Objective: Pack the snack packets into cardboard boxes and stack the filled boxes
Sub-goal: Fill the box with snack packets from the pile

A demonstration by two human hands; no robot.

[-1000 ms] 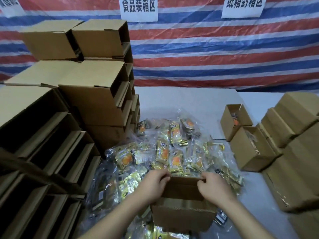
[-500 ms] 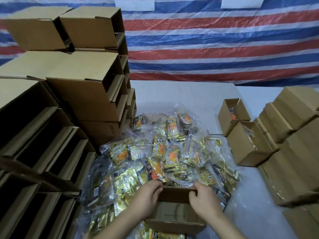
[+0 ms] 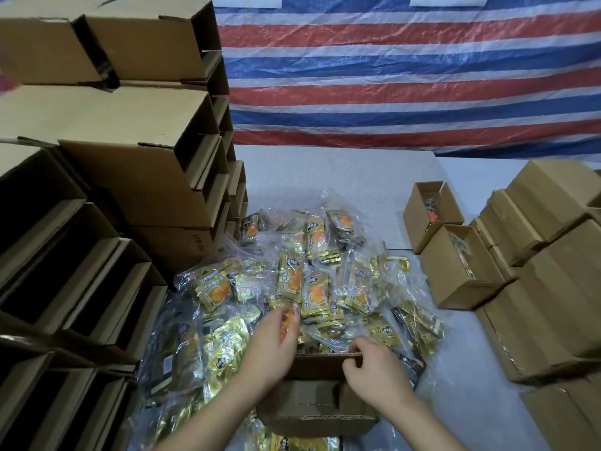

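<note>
Lower centre of the frame: a small open brown cardboard box (image 3: 317,398) stands on the pale grey bench (image 3: 341,177), amid a heap of gold-and-orange snack packets in clear plastic bags (image 3: 312,281) that spreads from centre to lower left. The right hand (image 3: 377,372) pinches the far wall of this box at its right corner, grip closed on the cardboard edge. The left hand (image 3: 273,346) lies just beyond the box's left side, fingers blurred and reaching onto a packet; whether its grip has closed on it cannot be told. Left of the frame: tall stacks of empty open brown cartons (image 3: 130,157) lying on their sides. Right: two open small boxes (image 3: 455,255) holding packets, beside stacked closed brown boxes (image 3: 553,271). Background: a red, white and blue striped tarpaulin (image 3: 406,76).
</note>
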